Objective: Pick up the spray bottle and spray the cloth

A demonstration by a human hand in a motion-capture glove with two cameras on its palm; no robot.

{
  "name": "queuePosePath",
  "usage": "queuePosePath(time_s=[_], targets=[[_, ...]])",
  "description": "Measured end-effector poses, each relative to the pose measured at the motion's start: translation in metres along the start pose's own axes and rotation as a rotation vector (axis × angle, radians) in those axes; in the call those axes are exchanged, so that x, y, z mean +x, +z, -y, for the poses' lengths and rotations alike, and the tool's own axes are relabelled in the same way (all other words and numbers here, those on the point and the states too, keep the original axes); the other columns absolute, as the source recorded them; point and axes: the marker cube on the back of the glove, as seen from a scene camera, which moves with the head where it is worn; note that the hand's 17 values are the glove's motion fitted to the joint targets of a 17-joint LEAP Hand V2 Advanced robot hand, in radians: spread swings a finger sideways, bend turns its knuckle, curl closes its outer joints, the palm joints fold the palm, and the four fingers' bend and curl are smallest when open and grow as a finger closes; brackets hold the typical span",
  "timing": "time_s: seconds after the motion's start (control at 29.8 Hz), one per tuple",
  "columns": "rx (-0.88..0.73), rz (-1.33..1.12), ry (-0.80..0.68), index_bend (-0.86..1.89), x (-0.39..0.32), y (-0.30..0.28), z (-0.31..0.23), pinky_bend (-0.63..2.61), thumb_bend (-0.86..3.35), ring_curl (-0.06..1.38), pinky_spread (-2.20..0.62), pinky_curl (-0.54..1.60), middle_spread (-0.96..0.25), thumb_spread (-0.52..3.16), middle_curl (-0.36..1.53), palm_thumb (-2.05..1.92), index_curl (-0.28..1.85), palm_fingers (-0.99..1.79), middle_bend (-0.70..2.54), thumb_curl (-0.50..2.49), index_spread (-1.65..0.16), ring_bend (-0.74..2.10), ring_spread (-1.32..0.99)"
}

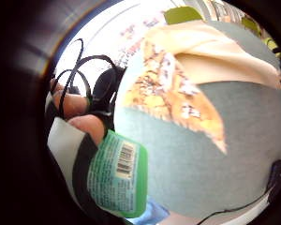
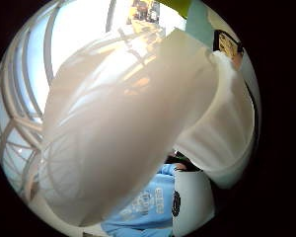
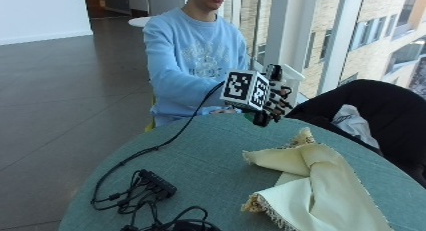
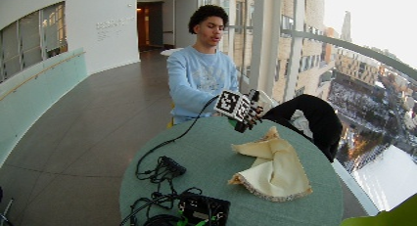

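Round green tabletop (image 3: 200, 166) by tall windows, with a cream fringed cloth (image 3: 313, 191) lying crumpled on the side nearer the windows and a tangle of black cables (image 3: 143, 188) well apart from it. Gloved right hand (image 3: 273, 102) raised above the far edge of the tabletop, fingers curled round a bottle (image 1: 117, 176) with a green label, held in the air, apart from the cloth.

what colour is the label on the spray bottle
Green, with a white barcode patch; the spray bottle label shows best in the little finger side palm view.
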Motion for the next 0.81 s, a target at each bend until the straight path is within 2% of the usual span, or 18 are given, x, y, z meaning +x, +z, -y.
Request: queuePosePath(time_s=[0.17, 0.44, 0.81], targets=[[0.040, 0.127, -0.161, 0.17, -0.023, 0.052, -0.012, 0.25, -0.03, 0.41, 0.08, 0.37, -0.08, 0.69, 0.48, 0.87, 0.50, 1.22, 0.28, 0.68, -0.18, 0.64, -0.03], [0.099, 0.225, -0.332, 0.17, -0.034, 0.128, -0.022, 0.24, -0.03, 0.40, 0.07, 0.37, -0.08, 0.73, 0.48, 0.85, 0.50, 1.20, 0.28, 0.67, -0.19, 0.62, -0.03], [0.120, 0.233, -0.378, 0.16, -0.020, 0.172, -0.022, 0.24, -0.03, 0.40, 0.06, 0.37, -0.08, 0.79, 0.48, 0.83, 0.49, 1.20, 0.28, 0.65, -0.19, 0.61, -0.04]])
